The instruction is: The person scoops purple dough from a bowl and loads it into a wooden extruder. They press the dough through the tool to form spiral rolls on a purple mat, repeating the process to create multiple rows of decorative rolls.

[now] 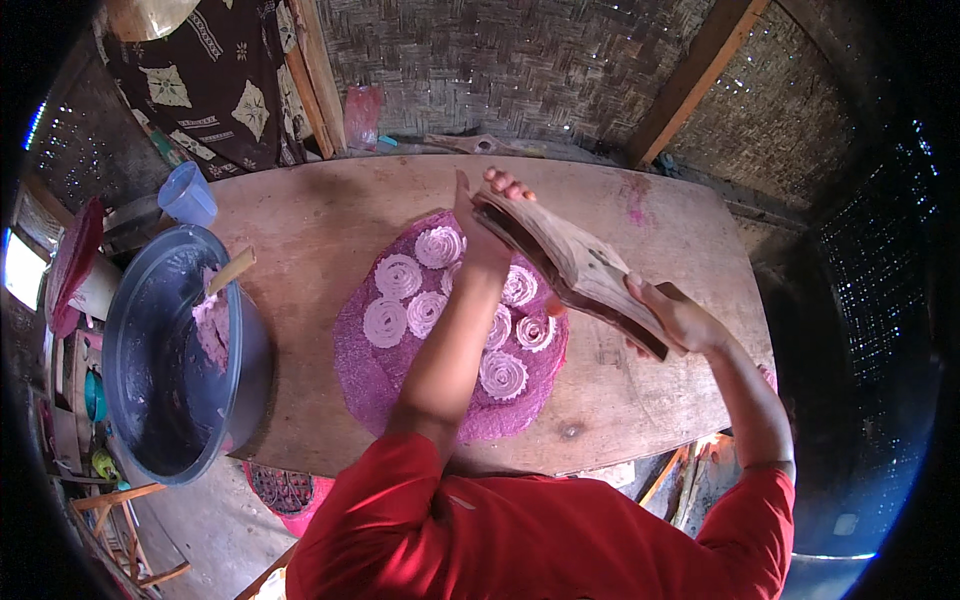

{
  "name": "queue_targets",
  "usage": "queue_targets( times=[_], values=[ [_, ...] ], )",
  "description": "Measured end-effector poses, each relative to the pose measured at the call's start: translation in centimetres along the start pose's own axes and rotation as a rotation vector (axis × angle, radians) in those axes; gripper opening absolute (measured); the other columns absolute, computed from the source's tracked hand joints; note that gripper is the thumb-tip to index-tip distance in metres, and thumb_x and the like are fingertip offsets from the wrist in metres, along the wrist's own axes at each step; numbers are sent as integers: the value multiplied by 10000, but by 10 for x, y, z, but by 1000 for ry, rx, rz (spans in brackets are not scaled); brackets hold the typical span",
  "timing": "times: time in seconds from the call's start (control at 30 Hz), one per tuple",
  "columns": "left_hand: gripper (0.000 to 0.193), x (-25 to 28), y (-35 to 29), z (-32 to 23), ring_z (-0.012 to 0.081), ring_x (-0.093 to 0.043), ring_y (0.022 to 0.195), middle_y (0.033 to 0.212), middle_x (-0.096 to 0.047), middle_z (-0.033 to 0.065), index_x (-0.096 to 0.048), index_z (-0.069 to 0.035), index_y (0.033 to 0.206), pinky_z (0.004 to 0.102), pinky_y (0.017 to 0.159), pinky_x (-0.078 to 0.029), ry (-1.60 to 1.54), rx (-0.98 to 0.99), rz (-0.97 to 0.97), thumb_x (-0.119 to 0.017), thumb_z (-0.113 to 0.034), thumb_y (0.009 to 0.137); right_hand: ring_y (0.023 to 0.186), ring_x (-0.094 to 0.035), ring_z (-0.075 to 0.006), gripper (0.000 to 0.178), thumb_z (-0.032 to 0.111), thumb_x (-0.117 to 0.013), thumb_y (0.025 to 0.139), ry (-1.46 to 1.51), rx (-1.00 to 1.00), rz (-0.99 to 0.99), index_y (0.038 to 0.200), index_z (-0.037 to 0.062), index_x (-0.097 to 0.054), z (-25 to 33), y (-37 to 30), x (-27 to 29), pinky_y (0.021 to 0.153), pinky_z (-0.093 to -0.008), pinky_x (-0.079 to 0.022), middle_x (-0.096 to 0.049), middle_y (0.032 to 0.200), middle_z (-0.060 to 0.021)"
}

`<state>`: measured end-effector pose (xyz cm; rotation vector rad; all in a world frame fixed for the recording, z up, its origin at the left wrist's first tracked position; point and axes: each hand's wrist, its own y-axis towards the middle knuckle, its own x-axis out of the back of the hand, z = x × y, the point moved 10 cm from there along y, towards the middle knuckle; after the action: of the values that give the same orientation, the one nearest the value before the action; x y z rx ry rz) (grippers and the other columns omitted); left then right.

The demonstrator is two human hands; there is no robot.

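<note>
A long wooden press (560,235), made of two thick boards one over the other, is held slantwise above the table between my hands. My left hand (487,222) is closed round its far left end, fingers curled over the top edge. At the near right end, my right hand (685,318) grips the boards. Below lies a round purple mat (365,385) bearing several pale pink spirals of thin dough strands (398,276). My left forearm crosses over the mat and hides some of them. The press's underside is mostly hidden.
At the left stands a large dark basin (262,350) with pink dough (212,335) stuck to its wall and a light wooden handle (232,270) over its rim. A blue plastic cup (188,200) is behind it. Woven walls enclose the wooden table (650,420).
</note>
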<state>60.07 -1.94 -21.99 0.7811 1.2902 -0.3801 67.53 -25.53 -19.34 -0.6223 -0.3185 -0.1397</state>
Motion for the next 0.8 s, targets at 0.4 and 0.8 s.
queue_targets(
  times=[0.4, 0.8],
  values=[
    [449, 8, 8, 46, 175, -544, 724, 756, -536, -26, -558, -162, 903, 398, 810, -446, 2, 141, 72, -396, -575, 971, 543, -629, -158, 685, 642, -451, 940, 42, 44, -58, 885, -17, -631, -33, -16, 22, 479, -284, -510, -630, 657, -99],
    [756, 119, -92, 67, 247, -556, 1190, 1138, -680, 156, -627, -30, 1219, 362, 1013, -386, 1677, 827, -122, -253, -643, 984, 582, -633, -163, 584, 541, -602, 912, 226, 229, -99, 960, -41, -604, -56, -15, 21, 501, -292, -501, -641, 716, -102]
  ],
)
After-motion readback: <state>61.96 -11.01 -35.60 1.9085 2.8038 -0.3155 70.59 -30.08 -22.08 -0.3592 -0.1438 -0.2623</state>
